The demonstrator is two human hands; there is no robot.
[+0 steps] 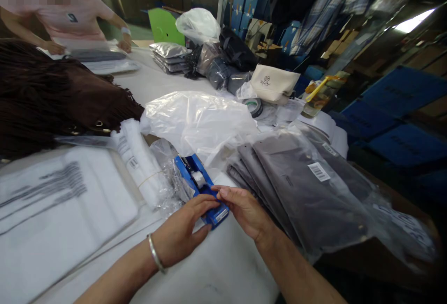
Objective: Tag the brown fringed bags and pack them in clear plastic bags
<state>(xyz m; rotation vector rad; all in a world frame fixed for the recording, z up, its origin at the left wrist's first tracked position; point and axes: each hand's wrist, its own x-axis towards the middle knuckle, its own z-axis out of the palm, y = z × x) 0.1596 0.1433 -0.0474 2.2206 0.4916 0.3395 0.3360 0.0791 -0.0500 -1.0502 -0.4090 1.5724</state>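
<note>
A white bench [223,271] carries a crumpled clear plastic bag [195,120] near its middle, with a fanned stack of grey packed garments [300,187] in clear sleeves toward the right edge. At the left edge lie flat white mailer bags [59,211], and just beside them a banded roll of white bags [139,164]. A dark brown fringed piece [52,94] rests behind those. Toward the far end sit a roll of tape [254,106], a cream pouch [274,83], silver packets [169,55] and a green box [164,27], where another person [70,15] in a pink shirt leans over a parcel
</note>
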